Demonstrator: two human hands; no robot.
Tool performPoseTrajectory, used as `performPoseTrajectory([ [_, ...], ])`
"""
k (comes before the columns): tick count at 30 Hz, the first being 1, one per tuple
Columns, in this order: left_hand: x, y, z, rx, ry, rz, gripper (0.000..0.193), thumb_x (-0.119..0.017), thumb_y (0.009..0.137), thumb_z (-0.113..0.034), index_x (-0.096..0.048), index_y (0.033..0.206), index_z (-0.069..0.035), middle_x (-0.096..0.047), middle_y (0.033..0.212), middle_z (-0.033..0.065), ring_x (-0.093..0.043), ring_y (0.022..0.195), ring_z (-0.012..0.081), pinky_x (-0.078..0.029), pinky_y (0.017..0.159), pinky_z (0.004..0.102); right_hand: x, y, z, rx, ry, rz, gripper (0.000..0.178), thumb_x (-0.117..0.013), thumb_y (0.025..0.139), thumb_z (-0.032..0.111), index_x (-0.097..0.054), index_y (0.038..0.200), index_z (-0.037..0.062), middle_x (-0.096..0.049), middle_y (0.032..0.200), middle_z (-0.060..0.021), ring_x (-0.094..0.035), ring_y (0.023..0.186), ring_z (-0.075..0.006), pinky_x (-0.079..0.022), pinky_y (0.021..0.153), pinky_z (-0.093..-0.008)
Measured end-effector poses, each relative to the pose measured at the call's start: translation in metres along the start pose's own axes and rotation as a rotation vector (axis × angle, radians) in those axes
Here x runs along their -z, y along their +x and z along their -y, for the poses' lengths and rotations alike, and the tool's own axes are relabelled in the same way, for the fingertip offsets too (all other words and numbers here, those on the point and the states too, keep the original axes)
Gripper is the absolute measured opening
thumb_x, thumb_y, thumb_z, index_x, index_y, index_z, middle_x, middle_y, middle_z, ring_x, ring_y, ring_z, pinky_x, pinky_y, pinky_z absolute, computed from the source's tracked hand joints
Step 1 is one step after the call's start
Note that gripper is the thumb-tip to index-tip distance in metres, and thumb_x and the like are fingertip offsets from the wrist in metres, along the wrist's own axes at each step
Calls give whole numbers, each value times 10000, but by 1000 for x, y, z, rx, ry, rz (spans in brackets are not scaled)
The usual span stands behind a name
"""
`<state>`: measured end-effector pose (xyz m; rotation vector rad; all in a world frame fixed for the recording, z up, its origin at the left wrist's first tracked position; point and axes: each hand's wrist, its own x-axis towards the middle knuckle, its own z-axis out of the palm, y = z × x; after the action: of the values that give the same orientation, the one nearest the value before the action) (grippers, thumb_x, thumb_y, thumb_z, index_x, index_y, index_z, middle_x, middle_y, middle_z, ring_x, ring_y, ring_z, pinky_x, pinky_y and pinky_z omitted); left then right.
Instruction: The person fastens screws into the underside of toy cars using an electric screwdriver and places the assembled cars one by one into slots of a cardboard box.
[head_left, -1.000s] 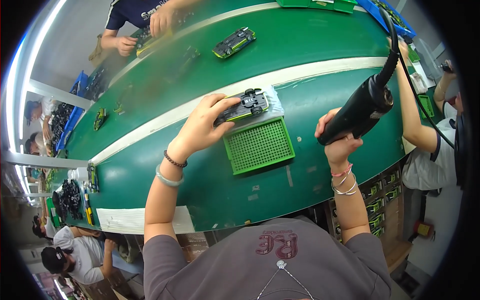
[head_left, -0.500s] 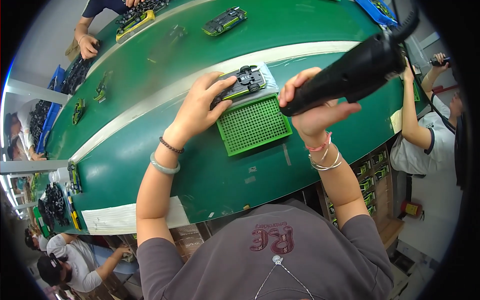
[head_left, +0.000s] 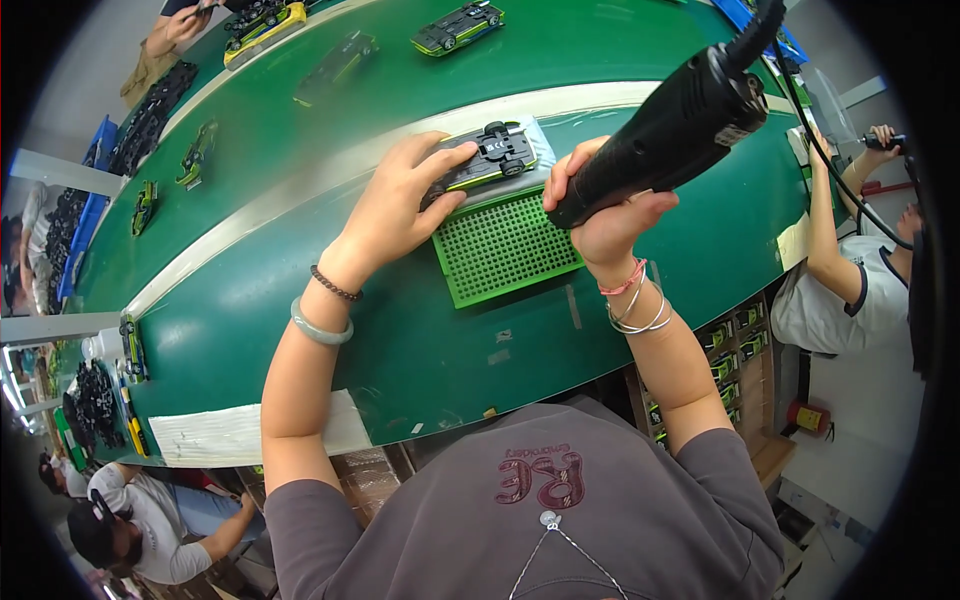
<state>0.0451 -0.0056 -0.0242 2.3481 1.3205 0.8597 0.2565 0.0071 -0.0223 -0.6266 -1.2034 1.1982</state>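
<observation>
Left hand (head_left: 397, 200), half-curled, grips toy car (head_left: 490, 153); right hand (head_left: 607, 225) clasps tool (head_left: 665, 130); box (head_left: 763, 398) holds cars (head_left: 722, 369).

Brightly lit, hazy upper left, fisheye-curved edges

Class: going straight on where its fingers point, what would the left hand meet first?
The upturned toy car, which the left hand holds; past it, the line's depth is hard to judge.
</observation>
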Motion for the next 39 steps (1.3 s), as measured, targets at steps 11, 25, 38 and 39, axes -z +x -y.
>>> performPoseTrajectory([
  [11, -2, -1, 3, -63, 44, -65, 444, -653, 758, -135, -541, 1187, -142, -496, 1154, 186, -486, 1051, 363, -414, 904, 419, -6, 7, 13, -21, 0, 21, 977, -238, 569, 927, -481, 797, 8, -496, 563, -88, -502, 471, -180, -419, 445, -275],
  [25, -1, 1, 1, -76, 72, -48, 445, -658, 748, -93, -558, 1181, -124, -499, 1173, 155, -482, 1078, 335, -408, 918, 399, -23, 77, 13, 153, 11, 8, 969, -177, 616, 909, -499, 769, 8, -518, 558, -106, -520, 478, -201, -442, 459, -302],
  [38, 1, 1, 0, -80, 62, -37, 443, -654, 749, -90, -556, 1181, -118, -498, 1176, 155, -484, 1073, 333, -404, 917, 402, -23, 79, -7, 108, -96, 83, 919, -192, 632, 897, -485, 745, 33, -493, 547, -74, -499, 474, -168, -411, 458, -271],
  [39, 2, 1, 1, -75, 58, -32, 444, -653, 749, -88, -556, 1181, -114, -496, 1180, 157, -480, 1079, 332, -399, 922, 401, -24, 79, -8, 90, -94, 95, 909, -197, 637, 893, -483, 740, 36, -486, 541, -72, -496, 470, -167, -406, 449, -268],
])
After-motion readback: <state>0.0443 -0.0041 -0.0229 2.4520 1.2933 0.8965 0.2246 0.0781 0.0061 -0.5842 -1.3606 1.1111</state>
